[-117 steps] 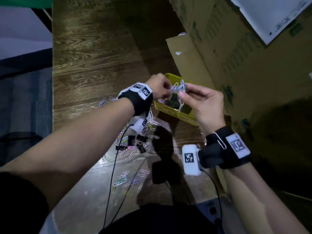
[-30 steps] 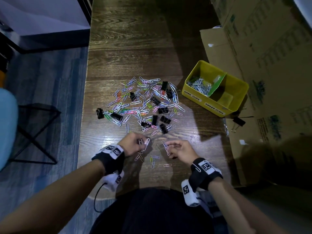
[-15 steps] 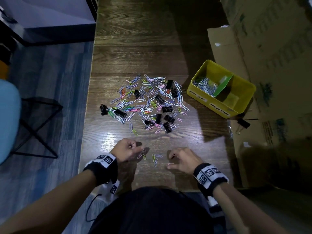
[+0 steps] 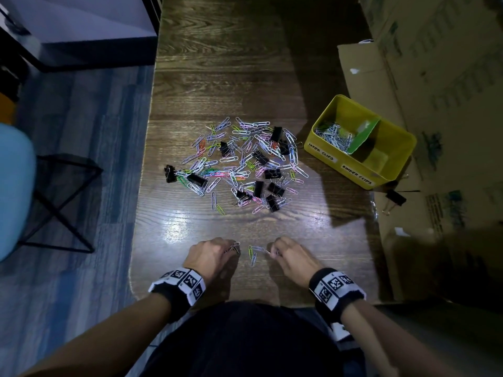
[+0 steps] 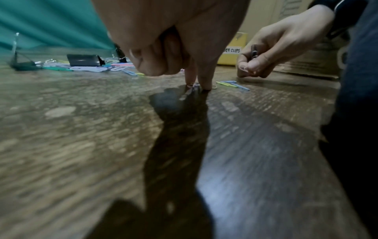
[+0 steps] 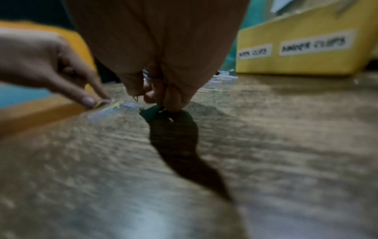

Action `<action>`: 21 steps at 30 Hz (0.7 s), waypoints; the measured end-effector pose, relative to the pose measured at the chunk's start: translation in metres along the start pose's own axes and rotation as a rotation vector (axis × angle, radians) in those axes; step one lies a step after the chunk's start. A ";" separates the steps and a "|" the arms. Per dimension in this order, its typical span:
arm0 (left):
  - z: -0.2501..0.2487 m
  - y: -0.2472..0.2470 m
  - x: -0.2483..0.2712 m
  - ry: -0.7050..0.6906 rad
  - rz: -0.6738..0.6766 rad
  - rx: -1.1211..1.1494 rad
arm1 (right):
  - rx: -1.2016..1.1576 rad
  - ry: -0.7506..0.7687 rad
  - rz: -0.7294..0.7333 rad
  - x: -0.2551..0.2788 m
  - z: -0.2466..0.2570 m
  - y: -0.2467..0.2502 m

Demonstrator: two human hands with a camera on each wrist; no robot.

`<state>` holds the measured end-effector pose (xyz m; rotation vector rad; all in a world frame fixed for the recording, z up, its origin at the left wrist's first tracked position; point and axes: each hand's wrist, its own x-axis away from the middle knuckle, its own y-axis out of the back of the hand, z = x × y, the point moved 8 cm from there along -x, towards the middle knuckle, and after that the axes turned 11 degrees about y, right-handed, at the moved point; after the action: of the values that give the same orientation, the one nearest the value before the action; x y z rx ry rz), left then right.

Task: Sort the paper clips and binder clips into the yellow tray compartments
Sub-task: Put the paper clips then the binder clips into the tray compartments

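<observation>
A mixed pile of coloured paper clips and black binder clips (image 4: 245,164) lies mid-table. The yellow tray (image 4: 321,156) stands at the right, with paper clips (image 4: 333,136) in its left compartment, behind a green divider. Near the front edge, my left hand (image 4: 234,250) pinches a paper clip (image 4: 236,245) against the wood with thumb and forefinger (image 5: 205,80). My right hand (image 4: 272,251) is curled round a few gathered paper clips (image 6: 146,76), one wire loop poking out below. Three loose paper clips (image 4: 253,254) lie between the hands.
Cardboard boxes (image 4: 435,77) flank the table's right side, with a lone binder clip (image 4: 396,197) on a flap beside the tray. A blue chair (image 4: 13,186) stands on the left. The tray (image 6: 306,61) carries "paper clips" and "binder clips" labels.
Both hands came down from over the tray to the near table edge. Over the last second they have picked at the small group of clips there, and fewer lie loose between them.
</observation>
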<state>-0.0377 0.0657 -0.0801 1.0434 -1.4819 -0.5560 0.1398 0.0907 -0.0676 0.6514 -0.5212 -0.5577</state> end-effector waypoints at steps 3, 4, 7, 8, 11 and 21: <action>-0.004 0.004 -0.001 -0.009 -0.035 0.056 | -0.225 -0.127 -0.086 -0.001 -0.008 -0.002; -0.005 0.004 -0.001 -0.016 -0.041 0.058 | -0.305 -0.167 -0.117 -0.001 -0.010 -0.003; -0.008 0.005 0.001 -0.026 -0.012 0.055 | -0.494 -0.243 -0.117 -0.002 -0.010 -0.011; -0.009 0.004 0.001 -0.025 0.008 0.058 | -0.548 -0.275 -0.113 -0.003 -0.008 -0.013; -0.014 0.002 0.004 -0.043 0.040 -0.027 | -0.826 -0.412 -0.163 -0.002 -0.008 -0.018; -0.005 0.007 -0.014 0.037 0.155 0.313 | 0.065 -0.255 -0.010 -0.014 0.010 -0.014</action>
<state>-0.0359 0.0817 -0.0807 1.1584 -1.6344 -0.1961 0.1191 0.0863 -0.0744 0.6486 -0.7778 -0.6392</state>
